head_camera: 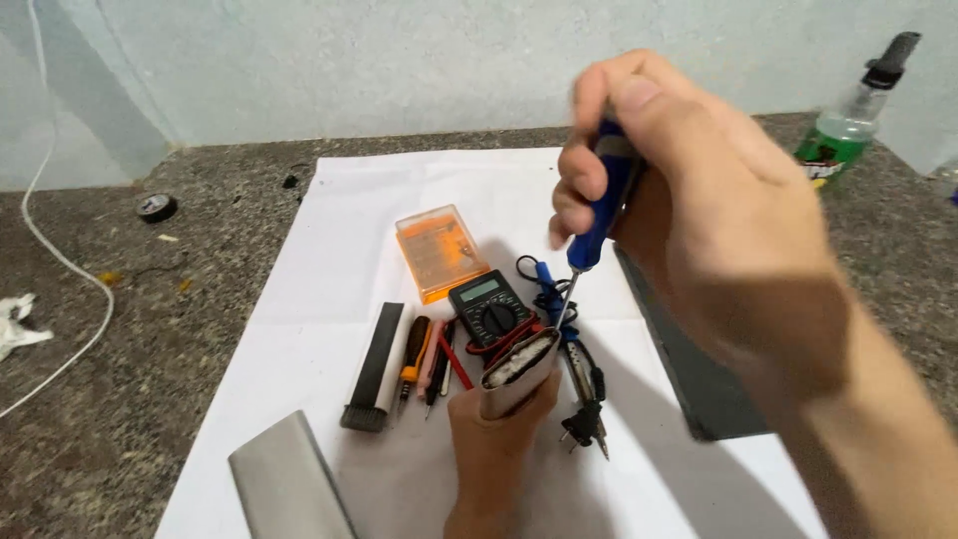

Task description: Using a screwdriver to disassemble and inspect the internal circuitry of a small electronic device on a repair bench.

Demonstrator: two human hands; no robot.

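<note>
Left hand (489,439) at 6 o'clock, fingers wrapped around a silver metal casing (519,374), held upright with its open end up; white and red innards show at the mouth. Right hand (689,200) at 2 o'clock, fingers pinched tight on a blue-handled screwdriver (599,215), shaft angled down, tip at or just inside the casing's open end; exact contact unclear. White sheet (329,240) covers the counter (120,399). Behind the casing: black multimeter (489,304), orange bit case (439,250); brush (374,369) and small drivers at 9 o'clock of it; soldering iron (584,389) just right. Risk, as judged: the casing is braced by one hand only, so a slipped tip could jab the left thumb or gouge the innards; prying at this angle could tear the wiring.
</note>
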